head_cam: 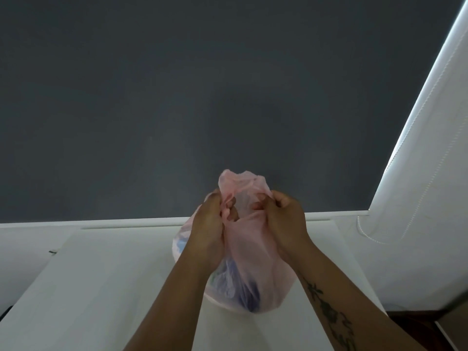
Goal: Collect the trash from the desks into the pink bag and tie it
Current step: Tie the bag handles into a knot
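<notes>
Head view: left hand point(211, 219) and right hand point(283, 214) each pinch the pink bag point(253, 252) neck; thin film may tear if yanked

Bag point(249, 259) on the desk point(101, 287), between both hands, wall point(177, 97) behind, blind point(430, 148) right.

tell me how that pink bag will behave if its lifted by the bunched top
The pink bag is thin, see-through film, so it will probably sag and swing rather than hold its shape. The contents bulge low, so the weight should hang at the bottom. It looks light; the left hand and right hand gather it easily.
</notes>
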Tool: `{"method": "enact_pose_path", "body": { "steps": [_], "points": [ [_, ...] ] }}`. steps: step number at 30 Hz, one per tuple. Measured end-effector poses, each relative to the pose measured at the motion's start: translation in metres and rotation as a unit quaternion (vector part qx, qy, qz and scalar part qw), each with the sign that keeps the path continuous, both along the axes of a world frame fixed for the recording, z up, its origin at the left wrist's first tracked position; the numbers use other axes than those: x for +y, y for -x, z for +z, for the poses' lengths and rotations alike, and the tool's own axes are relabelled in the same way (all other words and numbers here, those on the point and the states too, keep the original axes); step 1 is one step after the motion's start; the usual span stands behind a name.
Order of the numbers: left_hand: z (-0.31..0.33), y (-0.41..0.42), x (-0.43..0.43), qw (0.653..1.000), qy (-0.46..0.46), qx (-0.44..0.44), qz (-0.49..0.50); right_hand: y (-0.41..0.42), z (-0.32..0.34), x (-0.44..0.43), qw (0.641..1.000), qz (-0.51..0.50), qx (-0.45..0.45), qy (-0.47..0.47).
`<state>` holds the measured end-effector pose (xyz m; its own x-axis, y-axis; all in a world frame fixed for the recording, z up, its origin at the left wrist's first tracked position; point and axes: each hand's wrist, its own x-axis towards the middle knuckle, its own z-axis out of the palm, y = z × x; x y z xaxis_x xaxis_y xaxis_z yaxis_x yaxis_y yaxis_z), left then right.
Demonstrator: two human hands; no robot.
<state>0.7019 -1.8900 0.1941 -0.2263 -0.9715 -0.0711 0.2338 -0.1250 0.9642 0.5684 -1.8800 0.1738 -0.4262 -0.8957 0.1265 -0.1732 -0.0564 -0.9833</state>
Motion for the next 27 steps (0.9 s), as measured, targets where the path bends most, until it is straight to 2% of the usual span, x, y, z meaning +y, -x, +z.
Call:
{"method": "enact_pose_path", "body": {
  "steps": [2, 6, 12, 15, 18, 24, 27],
  "points": [
    [-0.005, 0.002, -0.005, 0.998, 0.041, -0.056, -0.009, -0.004, 0.005, -0.002, 1.000, 0.017, -0.008, 0.006],
    [-0.006, 0.001, -0.008, 0.999, 0.023, -0.037, -0.005, -0.012, 0.011, -0.003, 0.996, 0.087, -0.014, 0.012],
    [0.003, 0.002, -0.011, 0.997, 0.032, -0.041, -0.065, -0.010, 0.008, 0.000, 0.981, 0.180, 0.027, -0.064],
    [0.002, 0.003, -0.012, 0.996, 0.041, -0.077, -0.016, -0.007, 0.016, 0.004, 0.972, 0.227, -0.035, -0.047],
    [0.000, 0.007, -0.012, 0.996, 0.026, -0.084, 0.000, -0.007, 0.018, 0.008, 0.976, 0.205, -0.075, -0.005],
    [0.001, 0.010, -0.013, 1.000, -0.003, -0.002, -0.009, -0.011, 0.015, 0.009, 0.970, 0.138, -0.196, 0.028],
    [-0.001, 0.009, -0.015, 1.000, 0.003, -0.004, 0.007, -0.013, 0.015, 0.009, 0.973, 0.124, -0.190, 0.035]
  ]
}}
